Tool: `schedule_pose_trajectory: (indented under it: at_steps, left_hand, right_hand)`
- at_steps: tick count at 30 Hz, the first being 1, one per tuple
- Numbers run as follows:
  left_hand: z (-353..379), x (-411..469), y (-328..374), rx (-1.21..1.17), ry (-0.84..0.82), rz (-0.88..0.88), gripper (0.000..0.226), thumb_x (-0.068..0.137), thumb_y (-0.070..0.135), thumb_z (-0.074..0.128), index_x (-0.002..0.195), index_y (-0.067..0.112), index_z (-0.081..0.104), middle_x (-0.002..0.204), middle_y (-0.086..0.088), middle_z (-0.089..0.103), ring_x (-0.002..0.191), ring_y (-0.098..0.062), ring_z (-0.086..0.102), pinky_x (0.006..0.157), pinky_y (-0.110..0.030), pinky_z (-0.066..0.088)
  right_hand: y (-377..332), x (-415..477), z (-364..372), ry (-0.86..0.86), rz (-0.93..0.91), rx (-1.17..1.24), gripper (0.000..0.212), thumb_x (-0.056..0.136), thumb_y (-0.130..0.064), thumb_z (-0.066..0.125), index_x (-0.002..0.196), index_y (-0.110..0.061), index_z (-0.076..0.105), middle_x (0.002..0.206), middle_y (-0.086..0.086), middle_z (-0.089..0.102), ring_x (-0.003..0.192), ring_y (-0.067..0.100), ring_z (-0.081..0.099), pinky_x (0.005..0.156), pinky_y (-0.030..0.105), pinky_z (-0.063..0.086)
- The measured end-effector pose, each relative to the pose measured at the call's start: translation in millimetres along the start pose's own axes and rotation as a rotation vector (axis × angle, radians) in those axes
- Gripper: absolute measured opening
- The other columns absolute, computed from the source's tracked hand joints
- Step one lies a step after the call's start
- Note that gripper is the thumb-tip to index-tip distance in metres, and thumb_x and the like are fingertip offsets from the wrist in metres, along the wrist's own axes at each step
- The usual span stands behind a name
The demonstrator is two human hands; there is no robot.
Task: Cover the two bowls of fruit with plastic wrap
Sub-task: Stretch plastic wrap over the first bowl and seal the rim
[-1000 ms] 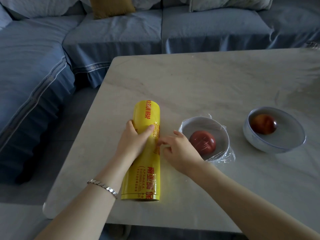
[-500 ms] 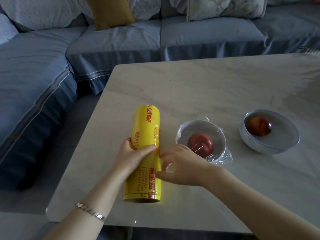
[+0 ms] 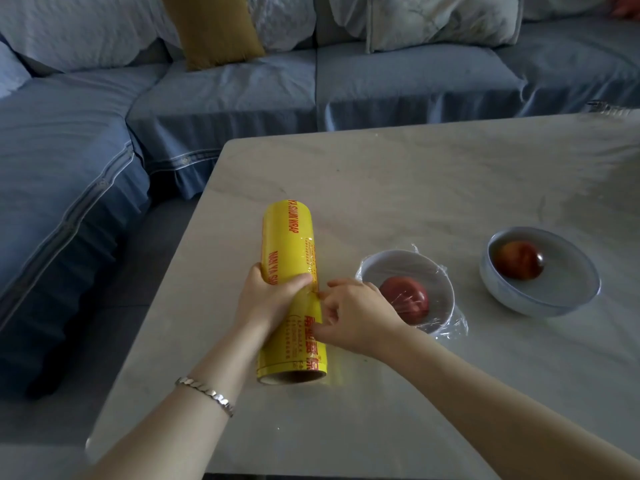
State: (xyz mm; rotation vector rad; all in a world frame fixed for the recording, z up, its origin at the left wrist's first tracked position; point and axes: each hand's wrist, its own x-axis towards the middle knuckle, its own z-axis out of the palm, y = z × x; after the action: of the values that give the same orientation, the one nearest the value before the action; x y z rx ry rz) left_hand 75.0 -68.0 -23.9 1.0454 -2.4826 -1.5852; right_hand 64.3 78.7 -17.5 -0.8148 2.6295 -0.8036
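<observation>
Here, seen from a head-worn camera looking down at a pale stone desk [image 3: 433, 174] in front of a blue sofa [image 3: 242, 95] with a mustard cushion [image 3: 211, 27]. Lying flat near the desk's left edge, a yellow roll of plastic wrap [image 3: 289, 247] with red lettering, one open end toward the viewer. Left hand [image 3: 266, 299], bracelet [image 3: 204, 393] at the wrist, clasped over the middle of the roll, thumb across the top, pinning it to the desk. Right hand [image 3: 356, 317] touching the roll's right side, fingertips pinched at the loose edge of film; hard to tell whether any film is actually caught between them. Just beside that hand, to the right, a grey bowl [image 3: 408, 271] holding a red fruit [image 3: 405, 297], already covered with clear wrap that bunches around its base. Farther right and well apart, a second grey bowl [image 3: 554, 292] with another red fruit [image 3: 517, 259]; glossy across the top, so not clear whether covered or bare.
</observation>
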Motion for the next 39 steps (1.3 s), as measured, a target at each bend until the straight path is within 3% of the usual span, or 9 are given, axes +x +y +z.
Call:
schedule_pose_trajectory:
  at_steps: [3,7,14,22,26,31,34,36,39]
  left_hand:
    - [2,3,-2,-0.01,0.002,-0.02,0.071,0.053,0.048,0.078,0.113,0.019,0.053,0.107,-0.005,0.063,0.095,-0.027,0.062,0.086,-0.041,0.052]
    - [4,8,-5,0.011,0.012,-0.024,0.06,0.065,0.041,0.078,0.113,0.019,0.051,0.106,-0.004,0.061,0.098,-0.028,0.06,0.088,-0.041,0.05]
    - [6,4,-2,0.037,0.011,-0.026,0.073,0.056,0.05,0.077,0.116,0.019,0.049,0.111,-0.005,0.061,0.1,-0.029,0.06,0.09,-0.042,0.05]
    - [4,3,-3,0.033,0.007,-0.025,0.078,0.058,0.049,0.079,0.123,0.019,0.047,0.115,-0.006,0.061,0.101,-0.029,0.06,0.09,-0.043,0.05]
    - [2,4,-4,-0.003,-0.01,-0.028,0.075,0.061,0.046,0.079,0.124,0.02,0.047,0.112,-0.004,0.06,0.097,-0.026,0.061,0.084,-0.04,0.052]
    - [-1,5,-7,-0.038,-0.034,-0.031,0.068,0.067,0.043,0.077,0.124,0.021,0.046,0.11,-0.003,0.061,0.094,-0.024,0.062,0.079,-0.038,0.052]
    - [-2,6,-8,-0.027,-0.045,-0.023,0.069,0.068,0.043,0.074,0.126,0.021,0.044,0.111,-0.003,0.059,0.095,-0.025,0.061,0.08,-0.037,0.051]
    - [-2,5,-8,-0.036,-0.052,-0.011,0.071,0.067,0.045,0.074,0.126,0.02,0.043,0.111,-0.004,0.058,0.095,-0.025,0.06,0.081,-0.038,0.051]
    - [-2,4,-8,-0.049,-0.049,-0.007,0.064,0.072,0.041,0.073,0.125,0.019,0.043,0.108,-0.001,0.057,0.091,-0.021,0.06,0.075,-0.034,0.05]
  right_hand:
    - [2,3,8,0.054,-0.019,0.021,0.043,0.069,-0.02,0.061,0.043,-0.021,0.028,0.075,0.006,0.064,0.098,0.027,0.058,0.081,0.027,0.035]
    - [6,7,32,0.335,-0.146,0.021,0.042,0.055,-0.016,0.049,0.043,-0.025,0.011,0.048,-0.007,0.025,0.054,0.027,0.041,0.063,0.03,0.036]
    - [9,9,41,0.515,-0.208,0.029,0.056,0.049,-0.007,0.053,0.054,-0.028,0.001,0.053,-0.01,0.025,0.049,0.019,0.023,0.049,0.017,0.021]
    - [15,11,31,0.402,-0.2,0.079,0.036,0.054,-0.006,0.048,0.051,-0.02,0.015,0.046,-0.005,0.016,0.048,0.023,0.027,0.047,0.022,0.015]
    - [22,11,24,0.256,-0.165,0.184,0.048,0.066,-0.006,0.053,0.047,-0.023,0.013,0.054,0.016,0.049,0.079,0.042,0.062,0.05,0.037,0.034]
    - [12,2,12,0.134,-0.032,0.247,0.04,0.071,-0.008,0.059,0.049,-0.022,0.028,0.083,0.024,0.066,0.097,0.038,0.061,0.068,0.038,0.046]
    - [1,-3,1,0.036,0.051,0.233,0.011,0.077,-0.02,0.061,0.087,-0.018,0.056,0.102,0.005,0.068,0.094,0.023,0.062,0.079,0.032,0.047]
    - [-3,0,-5,-0.074,0.075,0.229,0.028,0.082,-0.022,0.058,0.109,-0.015,0.061,0.108,0.001,0.066,0.096,0.016,0.061,0.083,0.026,0.048]
    - [-8,5,-15,-0.177,0.139,0.289,0.024,0.086,-0.022,0.053,0.102,-0.016,0.071,0.1,0.003,0.069,0.084,0.014,0.058,0.076,0.026,0.046]
